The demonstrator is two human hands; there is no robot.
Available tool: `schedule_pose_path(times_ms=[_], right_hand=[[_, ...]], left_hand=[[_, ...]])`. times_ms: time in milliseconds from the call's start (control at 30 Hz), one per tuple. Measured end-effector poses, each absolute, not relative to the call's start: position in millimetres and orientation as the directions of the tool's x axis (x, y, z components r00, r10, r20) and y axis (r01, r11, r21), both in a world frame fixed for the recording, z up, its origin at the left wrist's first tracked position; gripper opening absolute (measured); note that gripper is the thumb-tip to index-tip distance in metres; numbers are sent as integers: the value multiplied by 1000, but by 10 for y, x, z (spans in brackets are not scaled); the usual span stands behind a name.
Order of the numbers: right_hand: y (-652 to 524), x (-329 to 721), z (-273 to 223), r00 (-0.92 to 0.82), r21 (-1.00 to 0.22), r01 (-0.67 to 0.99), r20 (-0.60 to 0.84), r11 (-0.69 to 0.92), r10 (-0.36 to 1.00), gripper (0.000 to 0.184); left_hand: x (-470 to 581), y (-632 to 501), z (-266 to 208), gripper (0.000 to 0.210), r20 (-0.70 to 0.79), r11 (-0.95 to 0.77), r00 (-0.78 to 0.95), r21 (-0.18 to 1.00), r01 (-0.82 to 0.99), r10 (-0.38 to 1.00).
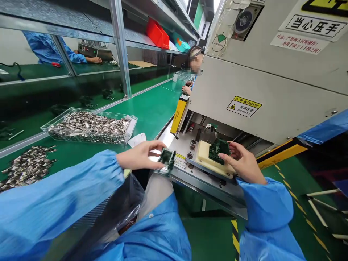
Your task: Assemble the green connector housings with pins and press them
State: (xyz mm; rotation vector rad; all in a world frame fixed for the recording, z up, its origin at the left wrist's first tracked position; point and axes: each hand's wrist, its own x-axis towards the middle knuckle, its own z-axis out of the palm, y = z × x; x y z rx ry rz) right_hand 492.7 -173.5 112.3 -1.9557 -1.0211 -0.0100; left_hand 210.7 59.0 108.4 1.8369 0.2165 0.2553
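Observation:
My left hand (144, 156) is closed on a small dark green circuit board (166, 160), held in the air just left of the press. Part of that board is blurred. With thumb and fingers, my right hand (241, 159) grips the edge of another dark green circuit board (218, 149). This second board is over the cream-coloured fixture block (204, 154) on the press's metal base; whether it rests fully on the block I cannot tell.
The press housing (261, 87) overhangs the fixture, with yellow side guards (179, 115). A clear tray (130, 132) of small metal parts stands on the green bench (146, 99), near a loose heap of similar parts (29, 165). Other people work beyond the shelf and press.

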Motion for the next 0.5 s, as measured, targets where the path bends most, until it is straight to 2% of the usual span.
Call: schedule_pose_path(times_ms=[67, 200, 267, 333, 367, 433, 500], right_hand=[[-1695, 4963, 1105, 659, -720, 644, 351, -258, 666, 72], [-1800, 4910, 1062, 652, -657, 691, 387, -301, 652, 76], [-2009, 4845, 1015, 685, -595, 709, 452, -379, 571, 76], [-2335, 4794, 908, 767, -554, 640, 489, -532, 415, 69], [-2524, 4784, 825, 827, -546, 549, 468, -633, 313, 62], [-2886, 4797, 607, 945, -532, 287, 293, -796, 145, 49], [-3136, 4828, 359, 983, -605, 181, 126, -776, 131, 36]], left_hand=[[1838, 647, 885, 50, -31, -261, 952, 958, 115, 305], [1741, 660, 502, 54, -72, -258, 939, 952, 165, 337], [1823, 652, 385, 55, -92, -281, 942, 941, 188, 323], [1915, 649, 320, 57, -89, -314, 956, 933, 178, 279], [1954, 651, 303, 58, -71, -329, 965, 931, 155, 252], [2007, 666, 286, 58, -32, -370, 977, 923, 110, 209], [2036, 697, 286, 59, -22, -421, 981, 901, 103, 193]])
